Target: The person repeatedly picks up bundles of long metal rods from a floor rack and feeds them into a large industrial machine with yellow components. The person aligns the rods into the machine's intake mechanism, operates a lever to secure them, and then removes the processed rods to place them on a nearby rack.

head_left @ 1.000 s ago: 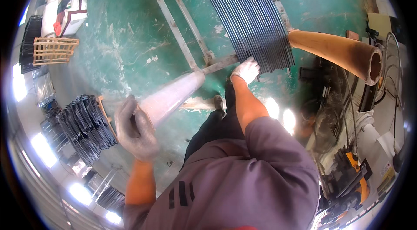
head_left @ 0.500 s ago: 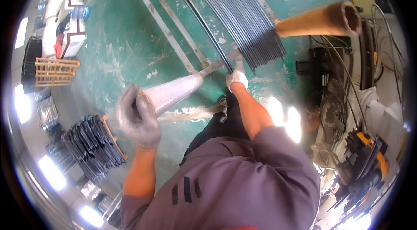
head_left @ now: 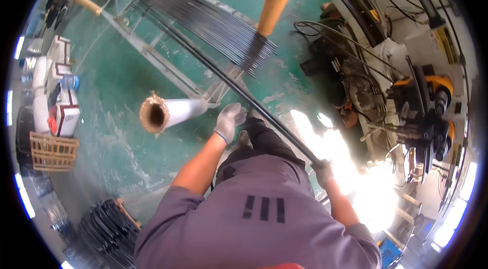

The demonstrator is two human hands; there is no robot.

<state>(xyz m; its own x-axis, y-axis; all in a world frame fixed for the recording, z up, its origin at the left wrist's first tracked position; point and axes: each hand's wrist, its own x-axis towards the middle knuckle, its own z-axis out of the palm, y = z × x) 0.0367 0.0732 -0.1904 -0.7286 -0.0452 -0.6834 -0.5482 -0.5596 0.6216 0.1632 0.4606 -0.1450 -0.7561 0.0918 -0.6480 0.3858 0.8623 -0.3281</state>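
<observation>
Below, scuffed green floor (head_left: 112,81), dark rods (head_left: 203,22) on rack (head_left: 160,62), machinery (head_left: 427,106)

- Bright overall, with the green floor (head_left: 117,131) evenly lit at centre-left.
- Fierce white glare burns out detail at lower right, beside the right hand (head_left: 324,173), whose outline looks soft.
- Blown-out light panels (head_left: 24,195) line both side rims.
- A dark band shades the stacked rods (head_left: 198,17); their fine lines partly smear.
- Fisheye bends edges; corners fall black.
</observation>
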